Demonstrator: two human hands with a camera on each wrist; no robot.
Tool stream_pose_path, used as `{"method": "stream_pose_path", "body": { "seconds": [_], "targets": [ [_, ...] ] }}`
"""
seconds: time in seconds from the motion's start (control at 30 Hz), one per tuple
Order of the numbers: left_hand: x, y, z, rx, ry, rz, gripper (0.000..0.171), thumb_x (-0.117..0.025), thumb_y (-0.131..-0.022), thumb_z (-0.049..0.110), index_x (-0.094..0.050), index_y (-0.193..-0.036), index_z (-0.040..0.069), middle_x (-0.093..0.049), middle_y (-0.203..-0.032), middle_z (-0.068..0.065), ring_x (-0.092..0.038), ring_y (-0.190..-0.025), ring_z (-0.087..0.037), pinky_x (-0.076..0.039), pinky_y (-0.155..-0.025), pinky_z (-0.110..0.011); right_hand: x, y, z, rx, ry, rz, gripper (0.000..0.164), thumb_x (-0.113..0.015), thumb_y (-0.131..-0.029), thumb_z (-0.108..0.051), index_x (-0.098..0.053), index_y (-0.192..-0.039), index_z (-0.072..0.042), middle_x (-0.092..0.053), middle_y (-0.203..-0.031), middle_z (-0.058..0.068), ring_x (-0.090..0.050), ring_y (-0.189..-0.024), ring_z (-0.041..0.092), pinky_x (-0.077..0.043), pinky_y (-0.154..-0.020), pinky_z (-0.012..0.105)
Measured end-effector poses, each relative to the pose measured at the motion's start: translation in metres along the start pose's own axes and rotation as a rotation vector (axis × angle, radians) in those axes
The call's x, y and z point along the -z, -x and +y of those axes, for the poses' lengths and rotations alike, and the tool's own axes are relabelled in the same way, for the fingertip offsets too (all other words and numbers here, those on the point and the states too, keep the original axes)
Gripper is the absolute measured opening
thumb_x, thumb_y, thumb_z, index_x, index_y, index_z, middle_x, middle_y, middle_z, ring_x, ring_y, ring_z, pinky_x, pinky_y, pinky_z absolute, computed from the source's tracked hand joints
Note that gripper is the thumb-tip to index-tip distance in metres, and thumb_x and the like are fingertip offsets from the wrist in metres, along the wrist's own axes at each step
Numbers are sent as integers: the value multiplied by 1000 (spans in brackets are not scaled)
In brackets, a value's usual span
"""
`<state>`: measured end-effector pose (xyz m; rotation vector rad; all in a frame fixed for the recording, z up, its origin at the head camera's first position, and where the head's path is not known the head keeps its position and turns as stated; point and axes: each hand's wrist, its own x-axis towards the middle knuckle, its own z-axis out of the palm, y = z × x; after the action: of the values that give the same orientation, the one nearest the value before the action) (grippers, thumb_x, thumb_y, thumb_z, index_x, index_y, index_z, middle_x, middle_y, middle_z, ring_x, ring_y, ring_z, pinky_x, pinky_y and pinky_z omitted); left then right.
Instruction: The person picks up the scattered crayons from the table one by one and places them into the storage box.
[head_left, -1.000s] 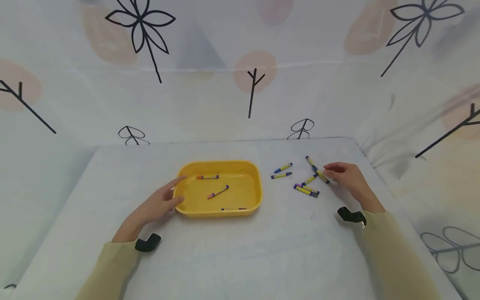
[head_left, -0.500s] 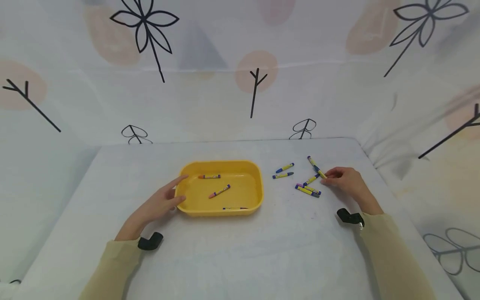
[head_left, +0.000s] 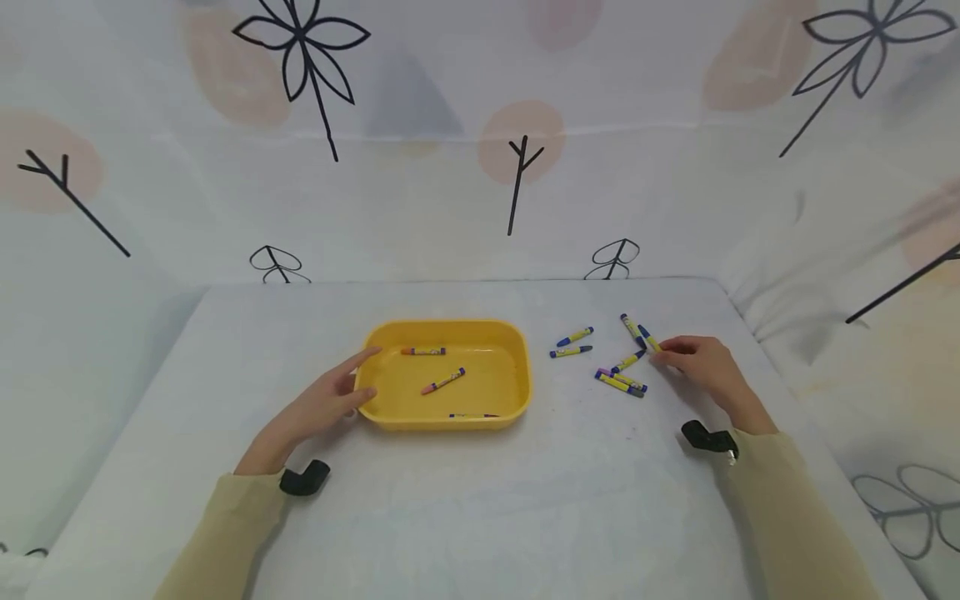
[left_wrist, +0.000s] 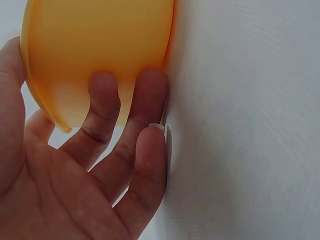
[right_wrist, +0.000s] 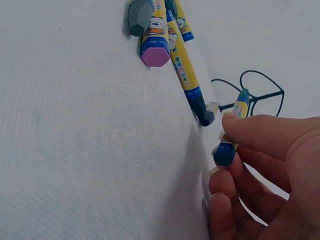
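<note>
In the head view I see the left hand (head_left: 315, 408) gripping the yellow tray (head_left: 483, 367) at nine o'clock (three crayons (head_left: 443, 382) lie inside); at three, the right hand (head_left: 705, 367) pinches one crayon (head_left: 649, 338) beside loose crayons (head_left: 628, 361). Left wrist: fingers (left_wrist: 103, 97) curve against its outer wall. Right wrist: thumb (right_wrist: 265, 132) and fingers squeeze that crayon, loose crayons toward its eleven.

Tray (head_left: 491, 379): smooth, glossy plastic. Crayons (right_wrist: 184, 70): smooth, paper-wrapped look. Table cover (right_wrist: 100, 125): matt cloth (finely ribbed).
</note>
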<state>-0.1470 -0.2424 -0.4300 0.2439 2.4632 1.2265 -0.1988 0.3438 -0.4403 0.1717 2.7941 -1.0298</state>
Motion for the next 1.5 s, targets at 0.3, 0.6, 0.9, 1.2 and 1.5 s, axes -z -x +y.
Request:
{"method": "stream_pose_path", "body": {
  "seconds": [0.3, 0.6, 0.9, 1.2, 1.5],
  "targets": [
    [1, -1, 2, -8, 1, 4, 67, -61, -100, 29, -27, -158, 27, -57, -119, -17, -56, -83, -24, -47, -72, -37, 0, 3, -15, 33, -47, -11, 50, -60, -100, -36, -59, -132, 1, -60, -127, 24, -55, -108, 35, -46, -87, 43],
    [-1, -1, 1, 7, -11, 7, 67, -60, -100, 30, -27, -158, 28, -59, -109, -13, -56, -81, -23, -47, -71, -35, -1, 6, -61, 202, -30, 20, 40, -62, -100, -28, -64, -126, 2, -65, -120, 22, -56, -111, 36, -43, -90, 48],
    [0, -2, 6, 28, -21, 1, 68, -62, -99, 33, -28, -157, 31, -56, -126, -17, -57, -89, -24, -49, -74, -35, -19, 8, -119, 378, -9, -58, 32, -65, -98, -24, -68, -120, -1, -68, -114, 15, -61, -106, 31, -48, -88, 46],
    [1, -3, 2, 21, -23, -2, 68, -63, -98, 35, -28, -157, 29, -60, -119, -15, -58, -86, -23, -50, -74, -35, -45, -4, -166, 554, 2, -113, 23, -70, -95, -18, -73, -114, -5, -70, -105, 6, -64, -95, 22, -53, -87, 41],
    [0, -4, 2, 22, -37, 6, 68, -62, -99, 34, -28, -157, 29, -60, -118, -15, -58, -86, -23, -50, -74, -35, -64, -16, -216, 608, 53, -184, 21, -70, -94, -18, -74, -113, -8, -69, -104, 2, -60, -95, 19, -51, -86, 37]
  ]
}}
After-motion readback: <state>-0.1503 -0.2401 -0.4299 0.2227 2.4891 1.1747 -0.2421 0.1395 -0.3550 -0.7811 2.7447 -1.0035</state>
